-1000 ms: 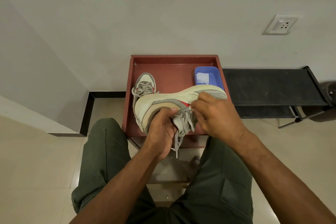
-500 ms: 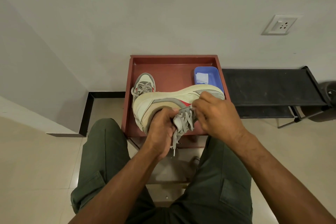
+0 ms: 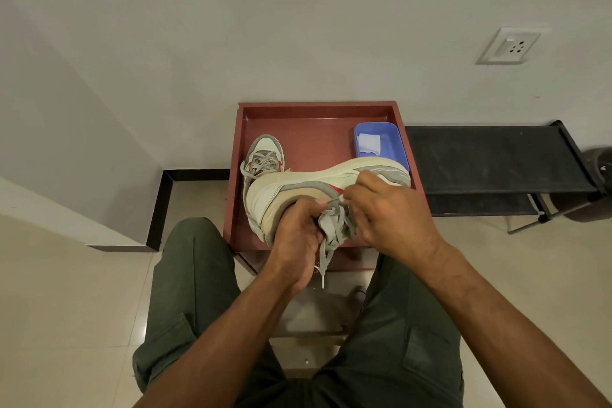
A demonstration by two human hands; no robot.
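Observation:
A cream and grey sneaker (image 3: 308,184) with a red accent lies on its side over the red-brown tray (image 3: 314,109), its sole facing away from me. My left hand (image 3: 296,242) grips the shoe at its collar and tongue. My right hand (image 3: 387,212) pinches the grey laces (image 3: 332,228) near the eyelets. One lace end hangs down below my hands. A second matching sneaker (image 3: 265,156) stands in the tray behind, toe pointing away from me.
A blue plastic tub (image 3: 395,146) holding a white cloth (image 3: 369,143) sits at the tray's right back corner. A black low rack (image 3: 496,159) stands to the right against the wall. A wall socket (image 3: 508,46) is up right. My legs in green trousers flank the small table.
The hanging lace end has moved up a little. My right hand has shifted slightly along the laces. The shoe has barely moved.

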